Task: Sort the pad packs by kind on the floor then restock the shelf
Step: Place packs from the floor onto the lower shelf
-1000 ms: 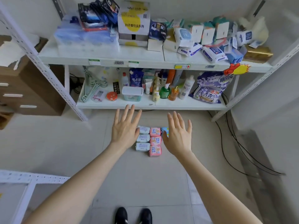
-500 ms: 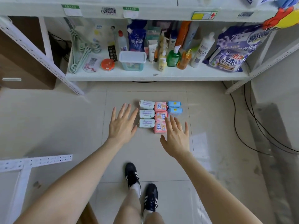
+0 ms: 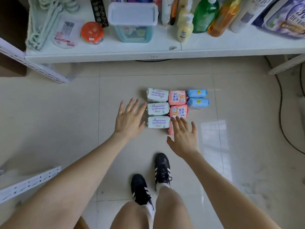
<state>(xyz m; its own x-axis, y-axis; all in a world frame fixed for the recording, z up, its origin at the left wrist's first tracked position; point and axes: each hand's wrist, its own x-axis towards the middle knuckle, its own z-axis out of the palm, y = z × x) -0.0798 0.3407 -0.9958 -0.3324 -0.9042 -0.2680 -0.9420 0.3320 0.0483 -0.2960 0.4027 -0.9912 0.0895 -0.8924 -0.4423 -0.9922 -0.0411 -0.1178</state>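
One head-worn wide-angle view, steeply downward over floor (image 3: 66, 129) and low shelf (image 3: 214, 47).

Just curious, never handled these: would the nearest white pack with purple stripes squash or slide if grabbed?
The nearest white pack looks puffy with rounded corners, so it probably gives softly and feels light. Lying flat, it seems unlikely to roll. On the glossy floor tile it may slide.
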